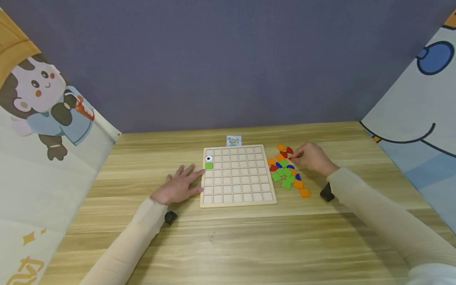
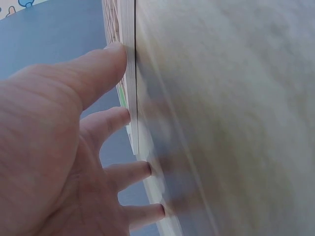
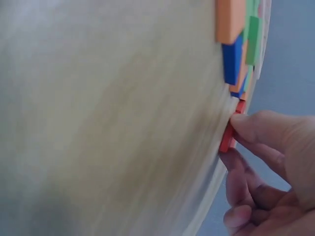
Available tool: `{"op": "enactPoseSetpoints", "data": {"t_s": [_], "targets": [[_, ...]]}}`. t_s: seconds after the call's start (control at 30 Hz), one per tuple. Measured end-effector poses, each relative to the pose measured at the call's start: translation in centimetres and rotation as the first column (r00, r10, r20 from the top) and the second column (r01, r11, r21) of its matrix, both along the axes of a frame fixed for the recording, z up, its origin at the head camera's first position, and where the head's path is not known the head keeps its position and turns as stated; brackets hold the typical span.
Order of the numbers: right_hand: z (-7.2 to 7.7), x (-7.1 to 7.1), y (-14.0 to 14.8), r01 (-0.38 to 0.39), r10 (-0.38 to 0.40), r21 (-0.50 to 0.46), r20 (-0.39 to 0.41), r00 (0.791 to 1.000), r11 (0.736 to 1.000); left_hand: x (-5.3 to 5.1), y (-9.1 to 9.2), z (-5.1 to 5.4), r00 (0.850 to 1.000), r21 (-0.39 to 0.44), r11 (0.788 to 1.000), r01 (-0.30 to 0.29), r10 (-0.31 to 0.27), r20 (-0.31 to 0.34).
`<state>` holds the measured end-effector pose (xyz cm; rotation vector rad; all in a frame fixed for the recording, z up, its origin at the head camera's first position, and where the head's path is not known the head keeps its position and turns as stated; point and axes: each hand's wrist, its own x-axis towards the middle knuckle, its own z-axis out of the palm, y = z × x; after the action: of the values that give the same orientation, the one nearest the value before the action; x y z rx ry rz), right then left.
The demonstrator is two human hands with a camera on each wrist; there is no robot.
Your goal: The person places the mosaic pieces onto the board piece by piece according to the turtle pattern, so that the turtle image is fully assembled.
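Note:
A wooden grid board (image 1: 238, 177) lies flat on the table. In its left column are a white tile with a black-centred eye (image 1: 209, 158) and, just below, a green square tile (image 1: 209, 166). My left hand (image 1: 178, 187) has its fingers spread, with thumb and index finger touching the board's left edge; the left wrist view shows the thumb (image 2: 110, 61) against that side. To the right of the board, my right hand (image 1: 311, 158) pinches a red piece (image 3: 228, 136) between thumb and fingers at the pile's edge. Its full outline is hidden by the fingers.
Loose flat pieces lie right of the board: several green tiles (image 1: 286, 182), orange tiles (image 1: 304, 192), blue pieces (image 1: 298, 177) and red pieces (image 1: 273, 168). A small picture card (image 1: 234, 140) sits behind the board. A dark partition (image 1: 228, 67) rises at the table's back.

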<state>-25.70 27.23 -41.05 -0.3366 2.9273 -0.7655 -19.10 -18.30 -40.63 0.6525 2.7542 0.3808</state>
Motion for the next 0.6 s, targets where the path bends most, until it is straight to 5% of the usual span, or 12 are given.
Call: {"op": "enactPoseSetpoints", "data": {"t_s": [0.6], "targets": [[-0.53, -0.38, -0.57, -0.012, 0.012, -0.015, -0.012, 1.0, 1.0, -0.07, 0.12, -0.07, 1.0, -0.001, 1.0, 0.003, -0.003, 0.001]]}}
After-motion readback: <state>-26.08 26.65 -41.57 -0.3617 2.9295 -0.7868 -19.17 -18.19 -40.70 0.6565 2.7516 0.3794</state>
